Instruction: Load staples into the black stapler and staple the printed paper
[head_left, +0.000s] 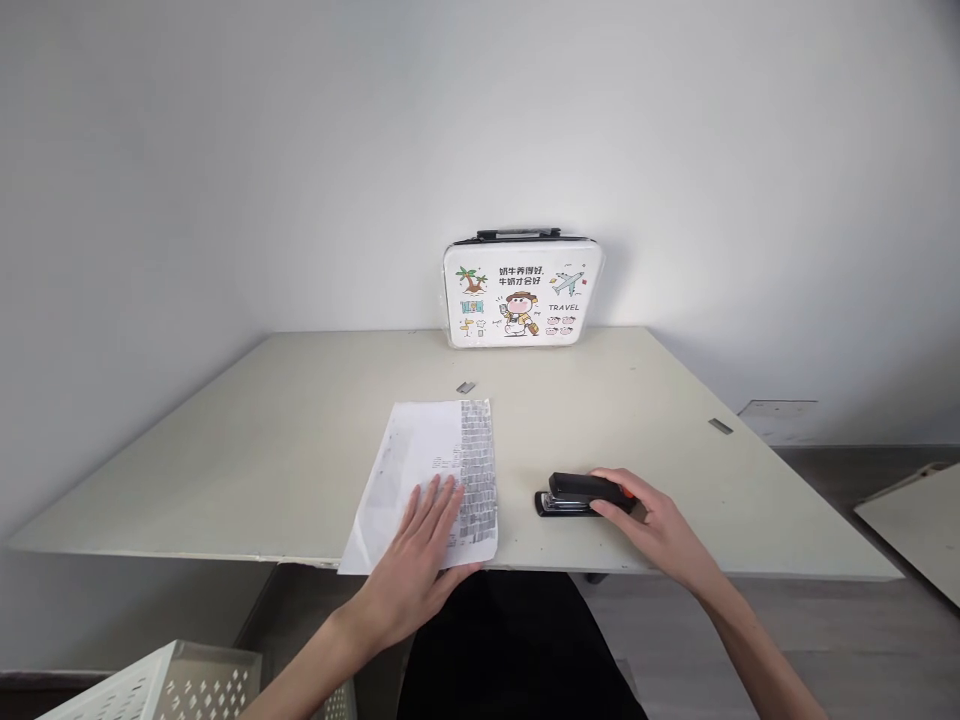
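A black stapler (pixel 581 492) lies on the table to the right of the paper, its nose pointing left. My right hand (pixel 649 515) grips its rear end, thumb in front and fingers behind. My left hand (pixel 421 550) lies flat on a sheet of white paper (pixel 420 430) at the table's front edge, fingers stretched out. Dense rows of grey staples or print-like marks cover a strip (pixel 478 470) along the sheet's right side. I cannot tell whether there is one sheet or several. The paper's lower left corner reaches past the table edge.
A white case (pixel 523 295) with cartoon prints and a black handle stands at the back against the wall. Small grey strips (pixel 466 387) (pixel 721 426) lie on the pale table (pixel 300 440). A white perforated basket (pixel 202 680) is below, at the lower left.
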